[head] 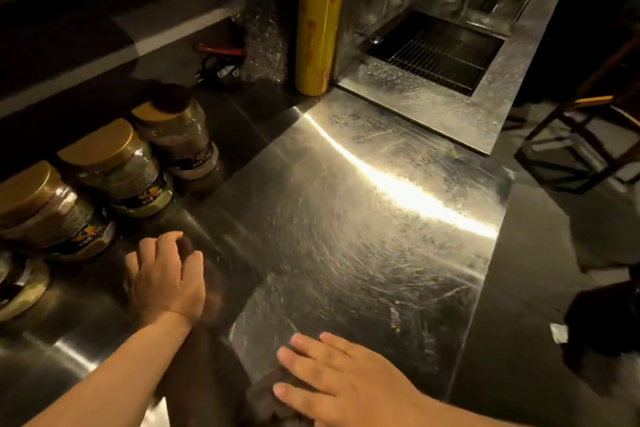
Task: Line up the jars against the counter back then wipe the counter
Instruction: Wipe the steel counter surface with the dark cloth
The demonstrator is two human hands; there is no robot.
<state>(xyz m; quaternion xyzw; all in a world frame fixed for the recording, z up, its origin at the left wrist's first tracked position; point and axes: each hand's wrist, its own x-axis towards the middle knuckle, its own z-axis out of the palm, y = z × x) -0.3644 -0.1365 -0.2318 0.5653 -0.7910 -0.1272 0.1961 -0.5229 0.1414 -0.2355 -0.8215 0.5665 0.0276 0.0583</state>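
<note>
Several clear jars with gold lids stand in a row along the counter back at the left: one far [180,139], one in the middle [116,170], one near [48,215], and one cut off by the frame edge [19,284]. My left hand [166,282] rests on the steel counter [346,236] just in front of the near jars, fingers loosely curled, holding nothing. My right hand [339,381] lies flat at the bottom middle, pressing on a dark cloth [265,399] that is mostly hidden under the palm.
A yellow roll of cling film [320,17] stands upright at the back. Right of it a recessed well with a wire rack [440,52] is set into the counter. Bubble wrap [263,45] and small tools lie at the back. A chair [581,135] stands beyond the counter's right edge.
</note>
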